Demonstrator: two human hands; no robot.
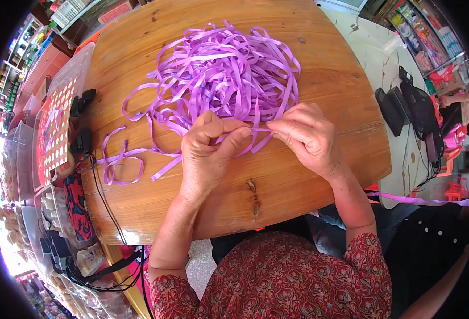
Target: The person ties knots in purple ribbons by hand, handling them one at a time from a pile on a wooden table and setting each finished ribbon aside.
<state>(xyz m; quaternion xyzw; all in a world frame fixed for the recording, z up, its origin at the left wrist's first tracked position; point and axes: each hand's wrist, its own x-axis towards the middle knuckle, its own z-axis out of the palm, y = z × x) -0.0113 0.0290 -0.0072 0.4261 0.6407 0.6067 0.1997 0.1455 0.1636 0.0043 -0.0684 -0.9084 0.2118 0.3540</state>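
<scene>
A loose tangle of purple ribbon [223, 74] lies on a round wooden table [309, 175]. My left hand [208, 154] and my right hand [303, 135] meet at the near edge of the heap, each pinching the same short stretch of purple ribbon strand [260, 129] between thumb and fingers. The strand runs taut between the two hands. A few ribbon loops [120, 165] trail off to the left of my left hand.
Two black clips [81, 101] sit at the table's left edge beside a red-and-white dotted card [56, 127] on clear plastic boxes. A black cable [106, 207] hangs off the left edge. Black devices [394, 109] lie on a white table at right.
</scene>
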